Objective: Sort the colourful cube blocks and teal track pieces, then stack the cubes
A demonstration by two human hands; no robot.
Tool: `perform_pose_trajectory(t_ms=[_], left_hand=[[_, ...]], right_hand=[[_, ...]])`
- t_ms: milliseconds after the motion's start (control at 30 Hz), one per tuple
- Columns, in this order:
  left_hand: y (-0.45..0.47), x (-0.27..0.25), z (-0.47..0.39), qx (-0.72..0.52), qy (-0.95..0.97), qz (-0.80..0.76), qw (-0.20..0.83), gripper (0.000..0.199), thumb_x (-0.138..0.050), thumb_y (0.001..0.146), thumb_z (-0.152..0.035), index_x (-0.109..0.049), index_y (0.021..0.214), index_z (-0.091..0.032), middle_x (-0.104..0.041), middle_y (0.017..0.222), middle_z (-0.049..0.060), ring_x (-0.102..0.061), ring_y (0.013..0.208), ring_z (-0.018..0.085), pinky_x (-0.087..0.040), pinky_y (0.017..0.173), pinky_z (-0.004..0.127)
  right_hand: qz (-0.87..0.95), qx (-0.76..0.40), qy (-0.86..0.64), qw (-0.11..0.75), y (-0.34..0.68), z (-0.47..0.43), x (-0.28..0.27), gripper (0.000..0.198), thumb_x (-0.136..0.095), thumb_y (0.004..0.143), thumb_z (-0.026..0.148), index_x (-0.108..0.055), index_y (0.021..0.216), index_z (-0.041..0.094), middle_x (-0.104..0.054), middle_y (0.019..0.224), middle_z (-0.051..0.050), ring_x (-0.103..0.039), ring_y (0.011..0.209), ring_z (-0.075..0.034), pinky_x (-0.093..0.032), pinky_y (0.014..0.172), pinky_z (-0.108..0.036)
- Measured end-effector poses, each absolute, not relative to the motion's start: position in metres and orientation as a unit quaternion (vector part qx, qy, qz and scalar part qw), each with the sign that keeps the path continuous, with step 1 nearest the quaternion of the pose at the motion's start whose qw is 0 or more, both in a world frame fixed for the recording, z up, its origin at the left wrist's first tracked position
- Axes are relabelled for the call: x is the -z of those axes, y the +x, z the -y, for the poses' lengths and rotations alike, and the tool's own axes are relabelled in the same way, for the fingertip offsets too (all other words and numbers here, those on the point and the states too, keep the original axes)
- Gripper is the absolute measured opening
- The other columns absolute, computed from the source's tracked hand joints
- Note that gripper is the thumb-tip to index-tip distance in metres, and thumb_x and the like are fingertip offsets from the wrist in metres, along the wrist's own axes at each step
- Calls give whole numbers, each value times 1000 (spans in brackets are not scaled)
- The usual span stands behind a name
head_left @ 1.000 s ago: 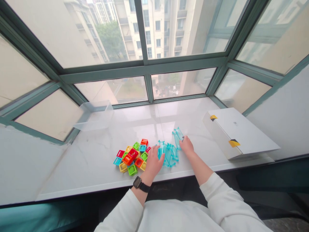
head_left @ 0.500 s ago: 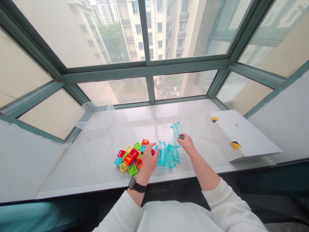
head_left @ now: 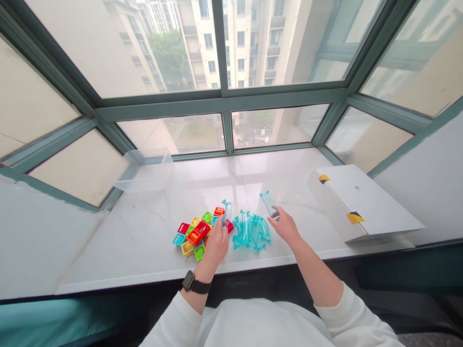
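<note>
My left hand (head_left: 217, 241), with a black watch on the wrist, grips a curved clear-blue plastic track piece (head_left: 227, 210) that stands up from the fingers. It is over the right side of a heap of colourful square plastic blocks (head_left: 194, 236) in red, orange, yellow, green and blue. A straight clear-blue track piece (head_left: 268, 201) is pinched at its near end by my right hand (head_left: 284, 224). Between the hands, a pile of clear-blue track pieces (head_left: 249, 231) lies on the white ledge (head_left: 137, 246); individual pieces overlap there.
A clear plastic bin (head_left: 148, 173) stands at the back left near the window. On the right lies a white box (head_left: 361, 202) with yellow-and-black tabs. Green window frames (head_left: 231, 103) border the ledge at the back and sides.
My left hand has closed around the curved track piece and drawn it left from beside my right hand. The straight piece stays in my right hand, which has shifted slightly right and nearer.
</note>
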State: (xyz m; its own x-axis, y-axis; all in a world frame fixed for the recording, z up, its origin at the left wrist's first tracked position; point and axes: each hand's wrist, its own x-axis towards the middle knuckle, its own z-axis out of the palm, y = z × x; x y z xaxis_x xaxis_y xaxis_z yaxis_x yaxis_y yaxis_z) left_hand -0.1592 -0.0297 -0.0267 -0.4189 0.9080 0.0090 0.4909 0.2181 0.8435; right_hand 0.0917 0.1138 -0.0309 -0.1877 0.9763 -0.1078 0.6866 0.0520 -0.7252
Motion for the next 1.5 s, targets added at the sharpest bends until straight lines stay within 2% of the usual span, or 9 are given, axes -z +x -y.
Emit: perform_pose_trajectory(t_ms=[233,467,600,733,933,1133,1300,1400,1500], left_hand=[[-141,47,34,-266,580,-749,178,46,-43,105,-39,-54,146,-21,-61,140,17,-59,130,31,-50,108,48],[-128,42,36,-172,649,-737,77,62,-73,89,-52,-57,141,-22,-51,153,18,-47,141,40,-41,115,57],[-122,51,33,-111,675,-723,91,73,-87,77,-33,-54,141,-18,-54,150,20,-51,137,40,-45,111,53],[-121,55,27,-126,675,-720,102,58,-83,80,-24,-57,131,-15,-62,136,18,-56,129,36,-47,109,49],[-137,47,28,-185,679,-693,158,33,-75,82,-16,-61,111,-22,-67,118,10,-64,113,30,-53,98,44],[-144,44,33,-224,681,-680,156,31,-66,85,-13,-62,114,-23,-66,117,11,-67,106,28,-58,90,42],[-143,49,34,-249,697,-663,113,38,-65,84,-12,-63,120,-23,-65,123,12,-63,118,32,-57,100,49],[-142,48,35,-263,704,-653,95,38,-62,86,-10,-63,121,-24,-65,124,12,-62,120,31,-57,101,49],[-145,43,35,-293,695,-650,87,33,-60,88,-11,-64,118,-24,-67,121,11,-63,120,29,-56,103,49]], right_hand=[[738,-262,-619,64,136,-99,90,54,-58,96,33,-54,147,16,-67,129,-15,-64,119,-28,-47,99,-34],[744,-254,-610,102,115,-85,101,64,-39,103,54,-47,154,17,-59,145,-18,-56,134,-33,-43,111,-41],[756,-227,-604,112,96,-75,107,71,-51,98,57,-41,159,21,-60,143,-18,-57,132,-35,-46,107,-44],[767,-186,-603,115,81,-65,114,67,-55,98,51,-44,157,21,-59,142,-18,-57,129,-34,-46,106,-44],[765,-153,-614,120,73,-61,121,55,-53,100,41,-52,151,20,-54,149,-21,-55,130,-37,-46,106,-49],[755,-161,-618,149,72,-63,107,50,-54,99,39,-58,145,20,-51,152,-20,-53,134,-38,-45,109,-52],[785,-146,-548,251,50,-54,83,50,-58,97,54,-61,136,22,-46,158,-16,-43,144,-36,-38,118,-53],[798,-147,-536,233,29,-49,75,49,-67,91,61,-68,119,21,-49,155,-19,-40,147,-40,-35,120,-56],[788,-160,-558,203,20,-51,75,39,-72,89,52,-68,110,19,-51,151,-21,-41,146,-40,-36,118,-56]])
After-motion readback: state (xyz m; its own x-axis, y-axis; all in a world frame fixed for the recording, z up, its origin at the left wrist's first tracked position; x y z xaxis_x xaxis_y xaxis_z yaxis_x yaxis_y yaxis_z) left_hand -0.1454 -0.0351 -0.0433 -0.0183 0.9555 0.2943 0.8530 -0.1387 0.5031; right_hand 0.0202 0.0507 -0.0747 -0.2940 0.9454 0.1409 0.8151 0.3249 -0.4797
